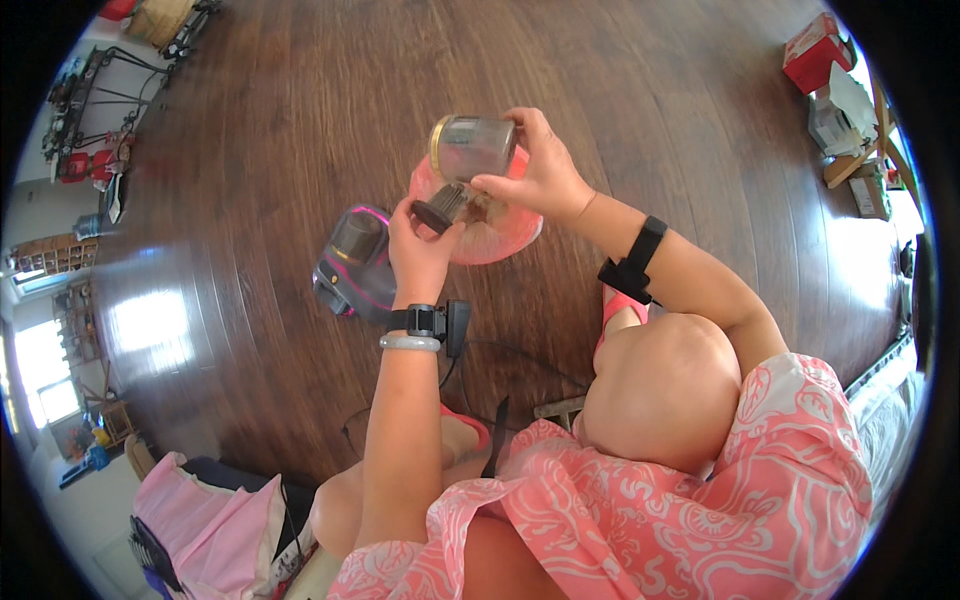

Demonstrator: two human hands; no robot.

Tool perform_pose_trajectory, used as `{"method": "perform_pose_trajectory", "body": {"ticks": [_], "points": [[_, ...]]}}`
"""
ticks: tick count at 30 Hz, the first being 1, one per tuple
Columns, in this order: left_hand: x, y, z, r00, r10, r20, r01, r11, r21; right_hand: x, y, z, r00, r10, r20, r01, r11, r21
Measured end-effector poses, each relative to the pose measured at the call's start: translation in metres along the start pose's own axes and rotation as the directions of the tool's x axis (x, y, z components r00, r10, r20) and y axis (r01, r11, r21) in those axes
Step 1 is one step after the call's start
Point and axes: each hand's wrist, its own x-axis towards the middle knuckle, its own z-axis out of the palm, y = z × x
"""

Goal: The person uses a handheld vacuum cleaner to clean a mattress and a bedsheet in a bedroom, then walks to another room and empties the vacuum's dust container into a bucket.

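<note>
My left hand (418,251) grips the dark round base of a pleated filter (448,201), whose ribbed end points up and right. In my right hand (541,169) is a clear dust cup (474,146) with a gold rim, tipped on its side with the rim facing left. Both parts are held above a waste bin lined with a pinkish-red bag (517,236), which has greyish-brown debris inside. Left of the bin lies a grey handheld vacuum cleaner (352,274) with pink trim. Another dark cup with a gold band (356,238) sits in its body.
Dark wooden flooring (300,112) surrounds the bin. A black cable (517,349) runs over the floor near my feet. Pink cloth (206,529) lies at the lower left. A red box (817,56) and other boxes stand far right, and a black metal rack (112,97) far left.
</note>
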Motion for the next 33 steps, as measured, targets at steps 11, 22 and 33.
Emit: {"method": "perform_pose_trajectory", "body": {"ticks": [11,22,33], "points": [[0.001,-0.011,0.002,1.0,0.015,-0.009,-0.014,0.998,0.068,0.001,-0.002,0.002,0.993,0.05,0.105,-0.045,0.998,-0.046],[0.003,-0.013,0.001,0.998,0.055,-0.015,-0.053,0.993,0.106,0.001,0.003,0.005,0.995,0.029,0.094,-0.027,0.999,-0.02],[0.001,-0.005,0.001,1.0,0.011,-0.012,-0.01,0.997,0.077,0.0,0.001,0.004,0.996,0.02,0.082,-0.02,1.0,0.004]]}}
